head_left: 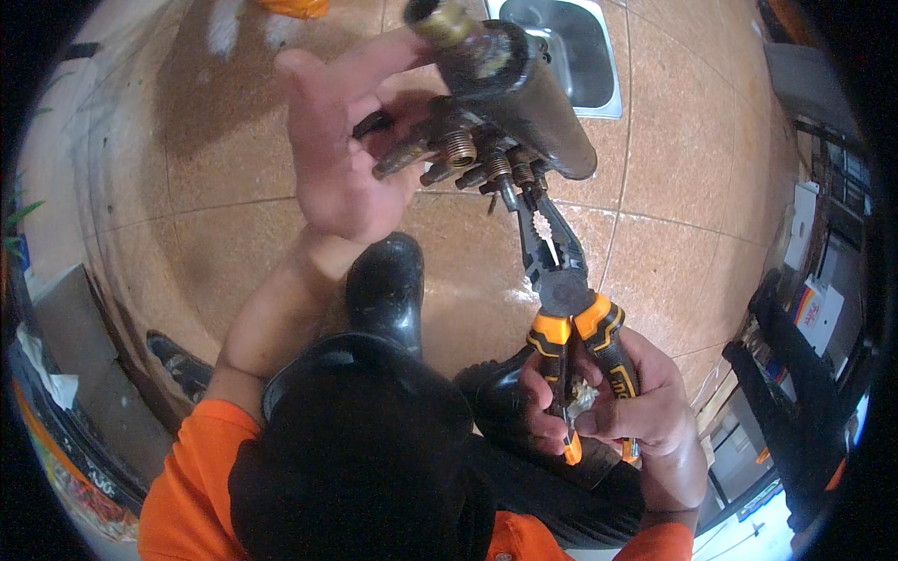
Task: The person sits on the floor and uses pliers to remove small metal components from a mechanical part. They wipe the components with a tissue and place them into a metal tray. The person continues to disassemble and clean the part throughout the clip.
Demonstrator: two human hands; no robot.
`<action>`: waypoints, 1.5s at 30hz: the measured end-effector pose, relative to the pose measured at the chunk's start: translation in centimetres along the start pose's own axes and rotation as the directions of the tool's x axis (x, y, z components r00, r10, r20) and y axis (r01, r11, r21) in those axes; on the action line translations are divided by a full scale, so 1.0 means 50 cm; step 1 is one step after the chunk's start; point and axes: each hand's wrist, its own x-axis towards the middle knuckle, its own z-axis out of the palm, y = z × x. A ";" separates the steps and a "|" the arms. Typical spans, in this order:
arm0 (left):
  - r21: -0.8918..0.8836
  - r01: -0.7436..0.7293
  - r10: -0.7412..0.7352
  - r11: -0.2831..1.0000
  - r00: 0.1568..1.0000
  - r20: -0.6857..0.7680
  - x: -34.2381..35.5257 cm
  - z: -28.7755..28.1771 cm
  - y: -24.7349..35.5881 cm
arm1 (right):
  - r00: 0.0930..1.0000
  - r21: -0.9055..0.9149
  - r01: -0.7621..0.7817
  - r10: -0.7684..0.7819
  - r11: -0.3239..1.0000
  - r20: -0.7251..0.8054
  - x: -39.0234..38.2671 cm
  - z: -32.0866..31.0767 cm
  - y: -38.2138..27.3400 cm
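My left hand holds up a dark, grimy metal body, thick and rounded, with a brass-coloured end fitting and several threaded stubs along its underside. The fingers reach behind it and are partly hidden. In my right hand is a pair of combination pliers with black and orange handles, the fingers around both grips. Its jaw tips meet a small stub on the metal body's underside; whether they clamp it I cannot tell. Something small, pale and crumpled shows between the handles, by my thumb.
Below is a tan tiled floor, with my black boots on it. A steel basin lies beyond the metal body. An orange item sits at the far left. Boxes and dark leg-like shapes stand along the right.
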 end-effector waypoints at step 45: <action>-0.294 0.368 -0.415 0.882 0.903 -0.115 0.053 -0.023 -0.016 | 0.769 -0.747 -0.277 -0.326 0.605 -0.549 0.241 -0.388 0.117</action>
